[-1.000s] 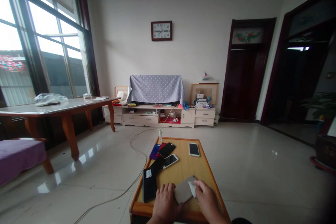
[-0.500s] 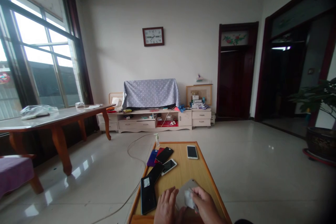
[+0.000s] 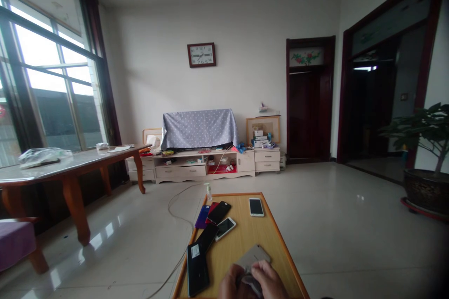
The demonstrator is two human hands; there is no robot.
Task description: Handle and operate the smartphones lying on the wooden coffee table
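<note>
At near end of wooden desk [image 3: 240,233]: left grip [image 3: 230,282] curled, hold unclear; right grip [image 3: 268,280] pinched closed. Grey phone [image 3: 257,253] just beyond, partly covered, probably stiff, slick, breakable; best held by side edges. Crumpled cloth [image 3: 251,281] in right grip, likely soft, light.

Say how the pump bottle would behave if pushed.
The pump bottle would probably tip, being tall and narrow. It may be light, as its see-through body looks like plastic. Close to the edge of the low table, it could fall.
</note>
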